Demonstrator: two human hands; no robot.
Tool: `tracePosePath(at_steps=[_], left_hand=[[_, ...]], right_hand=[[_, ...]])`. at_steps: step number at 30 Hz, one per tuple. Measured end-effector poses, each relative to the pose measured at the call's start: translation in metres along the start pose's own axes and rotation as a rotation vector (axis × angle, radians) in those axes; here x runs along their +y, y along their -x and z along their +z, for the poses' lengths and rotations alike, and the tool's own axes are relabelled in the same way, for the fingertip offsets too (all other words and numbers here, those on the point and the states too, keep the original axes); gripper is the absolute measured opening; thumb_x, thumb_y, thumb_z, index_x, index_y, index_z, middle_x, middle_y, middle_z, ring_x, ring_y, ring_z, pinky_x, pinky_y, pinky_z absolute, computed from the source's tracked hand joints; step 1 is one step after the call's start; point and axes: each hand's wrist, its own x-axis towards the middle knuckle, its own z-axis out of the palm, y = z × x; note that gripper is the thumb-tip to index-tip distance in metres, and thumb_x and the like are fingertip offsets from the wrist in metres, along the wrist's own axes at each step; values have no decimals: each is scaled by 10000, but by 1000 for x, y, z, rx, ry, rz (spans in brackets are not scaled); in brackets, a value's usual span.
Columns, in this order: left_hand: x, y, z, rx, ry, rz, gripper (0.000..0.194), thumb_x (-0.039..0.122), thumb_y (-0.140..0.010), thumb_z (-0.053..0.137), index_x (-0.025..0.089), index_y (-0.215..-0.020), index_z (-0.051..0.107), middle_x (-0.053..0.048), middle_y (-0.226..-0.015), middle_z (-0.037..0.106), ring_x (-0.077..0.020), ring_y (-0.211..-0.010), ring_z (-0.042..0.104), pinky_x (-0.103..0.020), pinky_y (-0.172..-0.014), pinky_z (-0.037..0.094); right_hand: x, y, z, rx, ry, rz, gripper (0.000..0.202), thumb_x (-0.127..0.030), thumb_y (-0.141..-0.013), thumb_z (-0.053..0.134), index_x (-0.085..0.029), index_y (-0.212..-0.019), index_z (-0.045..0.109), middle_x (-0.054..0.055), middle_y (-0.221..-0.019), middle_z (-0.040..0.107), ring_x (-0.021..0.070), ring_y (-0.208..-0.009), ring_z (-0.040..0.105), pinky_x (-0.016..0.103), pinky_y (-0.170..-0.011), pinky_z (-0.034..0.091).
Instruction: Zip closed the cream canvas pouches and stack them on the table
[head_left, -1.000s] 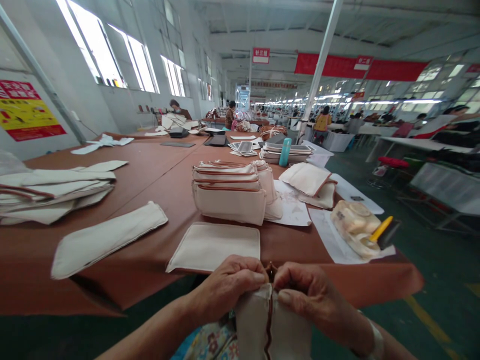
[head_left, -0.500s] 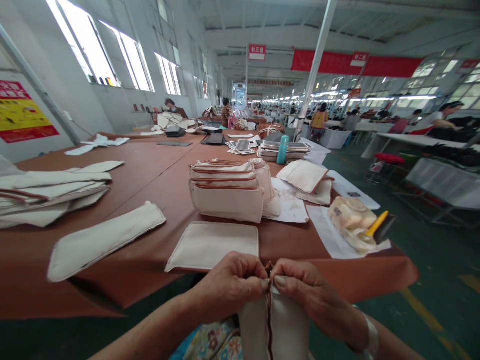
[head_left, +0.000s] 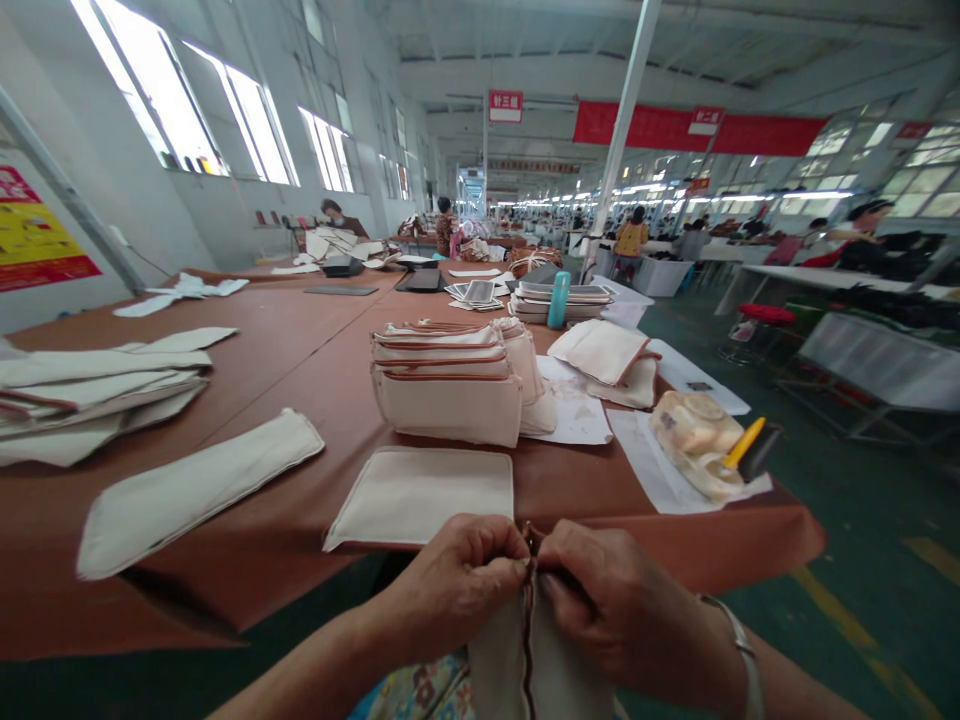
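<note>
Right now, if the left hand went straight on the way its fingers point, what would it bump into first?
Most likely the right hand, just across the brown strip on the cream piece that the left hand pinches, though depth is hard to judge.

I see one cream cloth piece (head_left: 499,670), with two pale panels meeting along a dark brown strip (head_left: 528,650) that runs down the middle, slightly wavy; zip or trim, I can't tell which. Its upper end is pinched by left fingers (head_left: 491,545) and right fingers (head_left: 574,545), a brown tip showing between them. The piece sits just in front of the counter's (head_left: 570,490) near edge, left of the near right corner. Its lower end runs out of my view.
</note>
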Motion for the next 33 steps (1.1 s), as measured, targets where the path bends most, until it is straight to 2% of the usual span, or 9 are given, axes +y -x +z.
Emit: tracePosePath(at_steps=[4,7,9,11,14,16,24,28,33], left_hand=[[-3,1,3,-39,96,-36,121,241,-801,569,126,-761,580,38,-648,447,-96,-606,342,-195,-523,255],[-2,3,3,-56,151,-47,130,250,-804,572,125,-767,572,39,-646,449,-95,-607,344,-196,-529,258],[-1,5,1,-63,135,-61,137,256,-812,560,123,-790,583,29,-662,473,-100,-617,372,-198,-536,270],[-1,6,0,-66,77,-72,151,261,-812,549,120,-809,605,18,-678,499,-108,-625,400,-201,-535,278],[-2,6,-3,-57,-1,-73,192,284,-815,538,118,-829,634,14,-682,510,-112,-621,408,-200,-528,281],[-3,7,-4,-44,-23,-59,201,288,-822,528,118,-829,634,23,-665,486,-105,-607,382,-198,-518,273],[7,10,-4,-12,-177,-21,138,226,-807,487,132,-753,573,50,-611,403,-95,-574,324,-194,-486,252],[11,10,-4,15,-241,-7,112,205,-783,483,148,-723,558,52,-613,422,-97,-585,343,-188,-495,273],[15,10,-2,30,-339,41,104,189,-766,477,154,-714,560,52,-626,458,-98,-597,369,-193,-502,283]], right_hand=[[-1,1,6,-42,143,-96,157,-93,-881,388,-163,-880,528,66,-772,589,176,-665,531,295,-597,347],[-2,-1,5,-45,103,-28,142,-100,-873,375,-159,-851,502,64,-748,564,178,-654,505,300,-593,333],[-1,-3,1,-47,-70,101,100,-129,-861,406,-167,-825,492,42,-746,547,168,-674,493,286,-609,338],[2,-5,-3,-102,-378,255,70,-185,-850,438,-175,-805,491,0,-708,496,138,-630,434,255,-573,323],[7,-7,-1,-166,-866,457,58,-218,-793,460,-176,-781,499,-50,-621,372,102,-537,278,223,-474,222],[7,-8,3,-130,-1020,530,47,-201,-756,475,-169,-756,509,-57,-599,345,97,-528,242,222,-458,186],[2,-9,11,-113,-1070,499,271,-373,-803,671,-144,-787,527,-43,-651,428,75,-560,296,200,-499,222],[3,-9,12,-86,-1003,444,310,-381,-777,730,-130,-785,547,-28,-678,465,82,-600,326,204,-525,241],[-2,-13,11,-59,-1002,482,313,-369,-745,744,-127,-759,546,-19,-671,492,84,-602,349,204,-529,257]])
